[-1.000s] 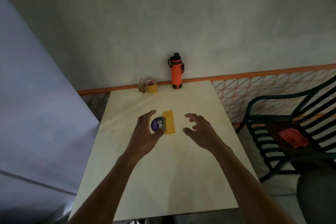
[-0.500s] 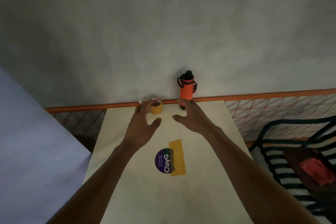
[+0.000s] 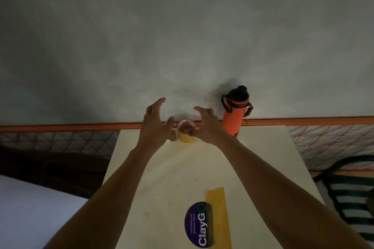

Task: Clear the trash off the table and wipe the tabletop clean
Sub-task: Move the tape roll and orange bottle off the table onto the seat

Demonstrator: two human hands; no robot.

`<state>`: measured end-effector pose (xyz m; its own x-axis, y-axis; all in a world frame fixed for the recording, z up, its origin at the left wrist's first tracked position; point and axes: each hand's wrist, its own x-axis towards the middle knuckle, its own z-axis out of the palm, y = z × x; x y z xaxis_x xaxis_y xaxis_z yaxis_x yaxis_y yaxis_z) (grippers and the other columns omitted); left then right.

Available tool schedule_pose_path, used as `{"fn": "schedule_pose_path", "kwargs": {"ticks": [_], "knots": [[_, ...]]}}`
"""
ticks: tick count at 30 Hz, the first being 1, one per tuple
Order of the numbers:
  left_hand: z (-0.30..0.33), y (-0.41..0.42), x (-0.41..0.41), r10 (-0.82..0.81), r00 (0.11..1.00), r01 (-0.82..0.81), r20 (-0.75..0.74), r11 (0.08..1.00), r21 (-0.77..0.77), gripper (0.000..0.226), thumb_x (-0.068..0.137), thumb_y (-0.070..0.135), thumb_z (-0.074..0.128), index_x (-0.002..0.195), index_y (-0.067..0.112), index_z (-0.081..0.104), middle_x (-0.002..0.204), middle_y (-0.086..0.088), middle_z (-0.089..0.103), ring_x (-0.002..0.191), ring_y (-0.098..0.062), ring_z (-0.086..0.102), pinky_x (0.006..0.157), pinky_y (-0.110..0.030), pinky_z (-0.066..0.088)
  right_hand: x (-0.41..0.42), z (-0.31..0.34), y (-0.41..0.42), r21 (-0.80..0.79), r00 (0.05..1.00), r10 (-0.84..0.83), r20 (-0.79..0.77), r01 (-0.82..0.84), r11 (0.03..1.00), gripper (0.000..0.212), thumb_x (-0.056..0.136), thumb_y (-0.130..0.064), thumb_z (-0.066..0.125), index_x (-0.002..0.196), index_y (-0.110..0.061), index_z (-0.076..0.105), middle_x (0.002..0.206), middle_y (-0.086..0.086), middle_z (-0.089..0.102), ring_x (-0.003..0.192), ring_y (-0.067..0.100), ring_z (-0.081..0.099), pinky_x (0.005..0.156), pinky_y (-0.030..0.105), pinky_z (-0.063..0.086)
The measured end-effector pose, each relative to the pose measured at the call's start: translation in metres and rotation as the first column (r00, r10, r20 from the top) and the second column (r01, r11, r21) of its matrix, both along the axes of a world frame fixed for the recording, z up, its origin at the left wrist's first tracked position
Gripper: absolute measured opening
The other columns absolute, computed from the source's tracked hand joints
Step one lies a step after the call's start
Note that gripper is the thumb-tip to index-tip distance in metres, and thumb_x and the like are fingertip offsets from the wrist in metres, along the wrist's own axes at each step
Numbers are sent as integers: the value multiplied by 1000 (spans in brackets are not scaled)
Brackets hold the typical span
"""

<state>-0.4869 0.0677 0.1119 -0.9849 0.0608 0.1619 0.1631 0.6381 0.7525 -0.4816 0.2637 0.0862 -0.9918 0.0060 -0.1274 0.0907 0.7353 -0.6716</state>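
yellow tape roll (image 3: 187, 134): upright, far table edge | left hand (image 3: 154, 125), right hand (image 3: 206, 125): grip spread, empty, flanking it

Both hands have let go of the round purple tub (image 3: 198, 225) and reached to the small yellow cup (image 3: 186, 135) at frame centre: left hand (image 3: 154, 127), right hand (image 3: 208, 127).

I see both arms stretched forward, left hand (image 3: 154, 125) and right hand (image 3: 208, 127) side by side, fingers spread and loosely curved, gripping nothing.
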Motion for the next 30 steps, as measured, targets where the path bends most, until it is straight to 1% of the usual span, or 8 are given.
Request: {"fn": "schedule_pose_path", "kwargs": {"ticks": [3,8,12,15,19,22,25,30], "knots": [[-32,-4,-28,42,997,-42,62,999,11,67,94,27,67,152,32,34,153,-3,38,136,-24,45,104,-39,46,-31,-33,-8,9,1000,1,22,-2,1000,101,73,-39,84,152,-31,22,153,7,21,136,37,34,104,44,41],[-95,-8,-64,60,991,-63,119,998,22,72,93,29,69,154,27,32,152,-6,44,137,-23,44,100,-33,39,-70,-84,-16,-13,998,-22,57,23,1000,114,67,-43,86,154,-32,13,156,6,13,143,39,22,107,48,40],[-138,-9,-74,70,984,-73,164,997,12,68,96,31,65,155,27,30,154,-5,44,134,-25,49,98,-31,38,-86,-122,-19,-33,996,-26,89,29,999,122,60,-40,90,153,-31,11,151,9,20,140,41,30,107,52,42],[-154,-5,-75,92,987,-93,132,996,4,61,98,28,61,153,25,35,149,-2,50,125,-20,56,94,-27,38,-92,-142,-22,-55,995,-36,93,41,998,125,59,-44,90,154,-29,9,149,10,26,137,40,36,106,53,42],[-168,-3,-72,124,988,-125,90,992,4,37,99,27,59,136,30,56,122,8,68,106,-14,65,86,-28,46,-95,-157,-27,-73,996,-51,71,56,996,120,63,-46,87,155,-27,13,151,5,35,134,31,46,102,47,47],[-175,-7,-69,146,988,-143,55,989,-40,23,101,32,58,122,26,63,108,8,73,99,-17,69,84,-33,52,-82,-162,-32,-57,993,-108,48,111,992,110,66,-46,85,153,-25,22,149,-1,41,129,24,49,99,41,48],[-174,-13,-58,158,986,-154,49,985,-82,21,99,31,62,118,21,65,108,3,73,98,-22,69,83,-35,54,-60,-164,-35,-118,989,-149,26,150,982,94,59,-52,82,140,-36,37,132,-11,51,117,17,56,92,43,53],[-152,-22,-9,155,986,-153,69,988,-30,25,101,30,60,126,26,63,118,8,71,106,-14,66,85,-29,51,-7,-143,-38,-215,974,-225,14,223,951,92,62,-43,84,141,-34,37,135,-9,47,120,15,54,98,40,50]]}}
